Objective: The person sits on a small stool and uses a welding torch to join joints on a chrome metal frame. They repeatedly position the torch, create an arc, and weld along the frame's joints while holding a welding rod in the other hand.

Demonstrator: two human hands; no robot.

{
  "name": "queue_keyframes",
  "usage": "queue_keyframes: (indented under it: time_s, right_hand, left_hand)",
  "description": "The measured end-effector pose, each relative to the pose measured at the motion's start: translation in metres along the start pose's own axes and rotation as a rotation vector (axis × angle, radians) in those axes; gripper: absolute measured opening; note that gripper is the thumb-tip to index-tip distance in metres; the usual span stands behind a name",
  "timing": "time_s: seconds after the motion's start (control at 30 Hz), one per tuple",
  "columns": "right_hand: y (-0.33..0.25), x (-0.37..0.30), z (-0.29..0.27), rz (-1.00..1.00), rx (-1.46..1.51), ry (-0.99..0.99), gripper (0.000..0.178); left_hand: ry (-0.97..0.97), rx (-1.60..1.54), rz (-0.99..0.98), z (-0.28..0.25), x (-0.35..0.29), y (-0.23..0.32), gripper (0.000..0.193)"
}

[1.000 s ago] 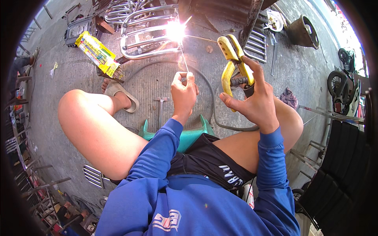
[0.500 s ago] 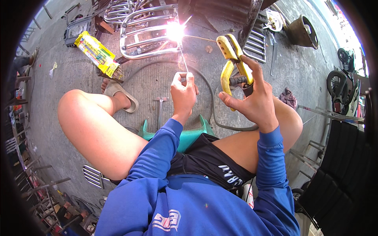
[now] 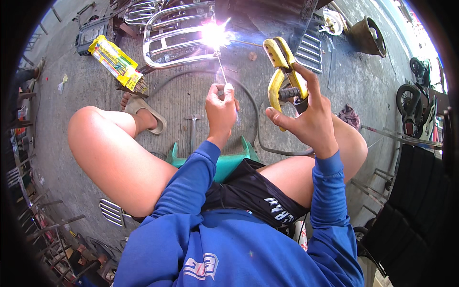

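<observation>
My right hand is closed around a yellow welding electrode holder, thumb and fingers spread along its lever. A thin welding electrode runs left from its jaws into a bright arc. The glare sits at the right end of a shiny tubular metal rack and hides the joint there. Between thumb and fingertips, my left hand pinches a thin metal rod, its far end reaching up to the glare.
A yellow packet of welding rods lies at the left. A hammer rests on the concrete before a green stool. The dark cable curves across the floor. A brown bucket and slatted metal grate stand right.
The view has shifted slightly. Both hands keep their grips and stay almost in place, and the arc still burns at the rack's right end, its glow now more violet.
</observation>
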State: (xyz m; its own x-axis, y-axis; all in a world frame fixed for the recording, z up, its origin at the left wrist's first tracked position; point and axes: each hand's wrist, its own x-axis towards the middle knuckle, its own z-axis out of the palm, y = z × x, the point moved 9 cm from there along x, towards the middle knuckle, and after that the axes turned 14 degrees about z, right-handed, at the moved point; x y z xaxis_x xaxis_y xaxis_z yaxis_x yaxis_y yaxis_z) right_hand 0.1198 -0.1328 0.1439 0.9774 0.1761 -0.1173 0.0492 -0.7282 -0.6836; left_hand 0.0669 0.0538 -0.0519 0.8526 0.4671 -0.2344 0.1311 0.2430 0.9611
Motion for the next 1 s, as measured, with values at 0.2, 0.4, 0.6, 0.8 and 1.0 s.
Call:
queue_keyframes:
  time_s: [0.2,0.4,0.6,0.8,1.0]
  right_hand:
    - [0.0,0.0,0.002,0.046,0.008,-0.025,0.101]
    - [0.0,0.001,0.001,0.028,-0.009,-0.017,0.102]
    - [0.0,0.001,0.001,0.02,-0.04,-0.006,0.103]
    - [0.001,0.001,0.001,0.05,-0.014,-0.021,0.1]
    - [0.0,0.001,0.002,0.053,-0.014,-0.014,0.099]
  left_hand:
    - [-0.008,0.042,0.019,-0.002,0.001,0.007,0.015]
    - [-0.012,-0.021,0.006,0.002,0.0,0.007,0.015]
    - [-0.018,-0.013,0.018,0.001,-0.001,0.006,0.014]
    - [0.001,-0.013,0.006,0.0,0.0,0.007,0.014]
    - [0.007,0.02,-0.002,0.0,0.0,0.012,0.014]
